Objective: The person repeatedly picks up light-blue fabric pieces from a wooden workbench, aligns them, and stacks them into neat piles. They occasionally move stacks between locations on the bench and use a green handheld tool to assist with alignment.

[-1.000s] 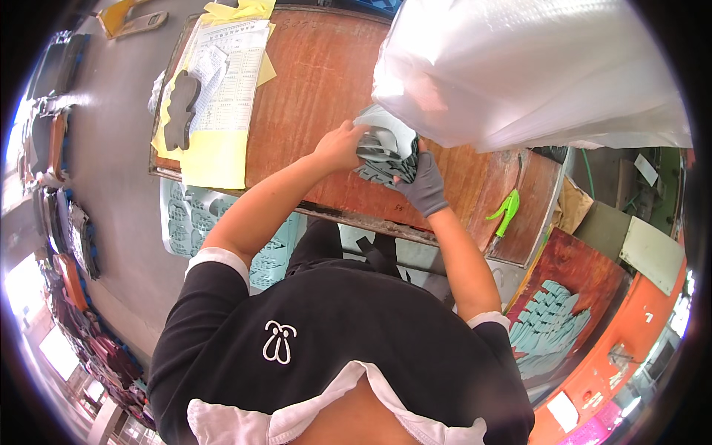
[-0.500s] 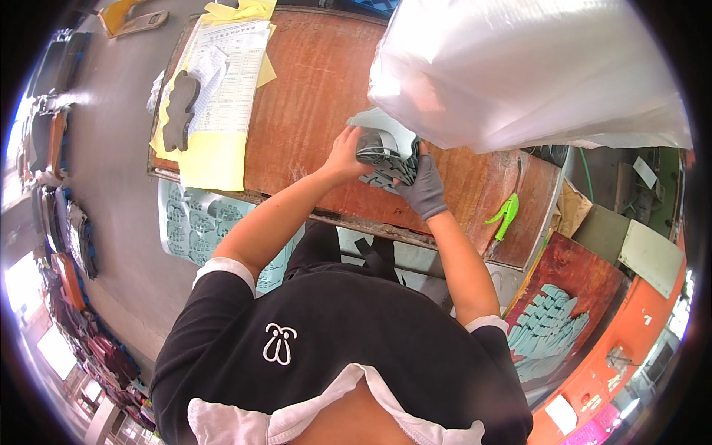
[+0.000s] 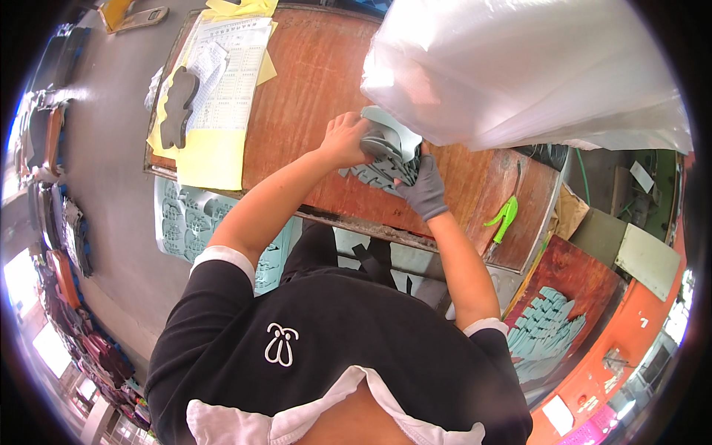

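Note:
Over the wooden table (image 3: 304, 81), both hands are at a bundle of thin grey-green foam pieces (image 3: 391, 152), with a pale, curved sheet (image 3: 389, 122) at its far side. My bare left hand (image 3: 345, 141) has its fingers curled at the bundle's left edge, on dark, bent layers. My right hand (image 3: 426, 185), in a grey glove, grips the right side with the thumb on the near face. Partly under the bundle lies a pale green sheet with cut-out shapes (image 3: 360, 176). A big clear plastic bag (image 3: 519, 81) hangs over the far side, close to the bundle.
Left on the table lie printed papers (image 3: 230, 67), yellow sheets (image 3: 211, 167) and a dark wavy-edged piece (image 3: 178, 107). A green air gun (image 3: 504, 219) lies at right. Pale green cut pieces (image 3: 545, 330) rest on a red-brown board lower right; patterned green sheets (image 3: 182, 222) sit below the table's left edge.
My left hand has shifted slightly left and away from me, and the layers at the bundle's left side are more spread. My right hand stays nearly in place, still gripping.

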{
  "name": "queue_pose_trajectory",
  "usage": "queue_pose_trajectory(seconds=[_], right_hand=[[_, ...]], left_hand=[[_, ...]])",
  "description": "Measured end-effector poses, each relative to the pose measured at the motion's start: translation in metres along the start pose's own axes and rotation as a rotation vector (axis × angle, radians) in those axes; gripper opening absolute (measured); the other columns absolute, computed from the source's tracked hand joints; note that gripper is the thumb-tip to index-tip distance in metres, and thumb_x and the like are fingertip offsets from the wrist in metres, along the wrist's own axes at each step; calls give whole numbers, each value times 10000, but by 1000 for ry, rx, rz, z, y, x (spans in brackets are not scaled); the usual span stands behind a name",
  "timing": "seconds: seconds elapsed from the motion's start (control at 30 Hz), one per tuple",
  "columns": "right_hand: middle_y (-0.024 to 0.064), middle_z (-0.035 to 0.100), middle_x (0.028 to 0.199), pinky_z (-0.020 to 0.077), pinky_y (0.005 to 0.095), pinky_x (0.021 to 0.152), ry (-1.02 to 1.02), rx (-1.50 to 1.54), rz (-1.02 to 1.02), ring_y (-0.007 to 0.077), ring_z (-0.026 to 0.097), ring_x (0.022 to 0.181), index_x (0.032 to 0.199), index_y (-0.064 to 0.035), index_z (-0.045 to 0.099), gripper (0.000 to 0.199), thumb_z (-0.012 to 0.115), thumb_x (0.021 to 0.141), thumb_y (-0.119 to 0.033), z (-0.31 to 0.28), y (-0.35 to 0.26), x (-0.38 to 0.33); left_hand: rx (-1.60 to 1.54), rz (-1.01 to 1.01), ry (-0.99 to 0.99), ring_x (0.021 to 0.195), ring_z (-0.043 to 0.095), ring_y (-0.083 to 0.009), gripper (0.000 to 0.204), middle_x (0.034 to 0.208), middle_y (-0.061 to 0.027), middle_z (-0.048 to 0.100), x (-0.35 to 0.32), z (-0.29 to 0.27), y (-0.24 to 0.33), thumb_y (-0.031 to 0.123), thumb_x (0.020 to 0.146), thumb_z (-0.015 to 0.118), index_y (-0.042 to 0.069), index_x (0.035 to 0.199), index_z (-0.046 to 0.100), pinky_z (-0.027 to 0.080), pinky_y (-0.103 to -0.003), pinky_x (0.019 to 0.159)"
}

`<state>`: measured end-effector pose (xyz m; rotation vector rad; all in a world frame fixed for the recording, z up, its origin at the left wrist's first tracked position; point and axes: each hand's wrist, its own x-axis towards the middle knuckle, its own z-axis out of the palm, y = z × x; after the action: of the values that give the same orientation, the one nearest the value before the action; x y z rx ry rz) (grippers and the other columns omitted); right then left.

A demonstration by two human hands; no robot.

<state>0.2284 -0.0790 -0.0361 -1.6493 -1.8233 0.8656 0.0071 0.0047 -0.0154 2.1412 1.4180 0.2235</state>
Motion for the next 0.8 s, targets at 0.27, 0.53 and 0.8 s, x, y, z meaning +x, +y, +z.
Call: queue_pose_trajectory(seconds=[0.27,0.53,0.8], right_hand=[[187,436,1291,428,377,962,46,-16,-76,349,483,1174,1470,-42,169,1028,763,643,-186,3,7,0],[192,434,1278,427,394,959,11,-41,-21,358,475,1165,1462,-35,170,1018,764,655,-217,4,10,1],[211,467,1190,442,418,918,-30,-91,30,377,506,1089,1383,34,254,947,781,645,-237,-3,3,0]], left_hand=[[-26,132,-120,1162,428,-358,704,1204,-153,482,5,0,1,276,612,772,164,1252,500,357,-442,961],[86,142,-218,1177,419,-348,830,1216,-162,469,32,3,-6,350,583,784,161,1318,447,346,-440,972],[-49,236,-423,1202,397,-348,884,1263,-154,440,61,0,-12,302,548,814,207,1348,450,325,-439,1004]])
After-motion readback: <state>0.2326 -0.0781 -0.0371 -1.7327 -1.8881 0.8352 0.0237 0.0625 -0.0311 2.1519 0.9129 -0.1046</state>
